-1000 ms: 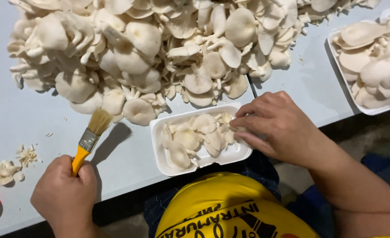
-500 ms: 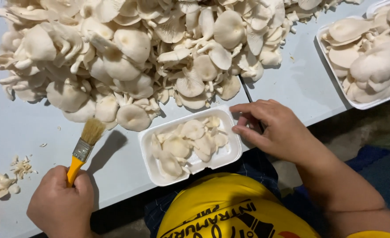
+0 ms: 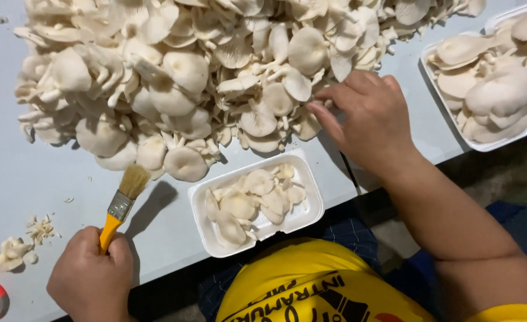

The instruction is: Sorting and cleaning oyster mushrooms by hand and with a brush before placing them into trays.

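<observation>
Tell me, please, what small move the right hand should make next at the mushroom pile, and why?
Probably close the fingers on one mushroom at the pile's near edge. The right hand already rests with open fingertips against the mushroom pile, the white foam tray below looks only partly filled, and the left hand grips the brush.

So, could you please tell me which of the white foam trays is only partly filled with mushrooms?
The small tray at the table's near edge, between both hands; the right-hand trays are heaped.

At the bottom centre of the frame the person wears a bright yellow shirt (image 3: 311,286) with black printed lettering and a small red mark. Dark blue checked cloth (image 3: 347,238) shows just above it. Both forearms are bare, with no sleeves, rings or watch.
</observation>
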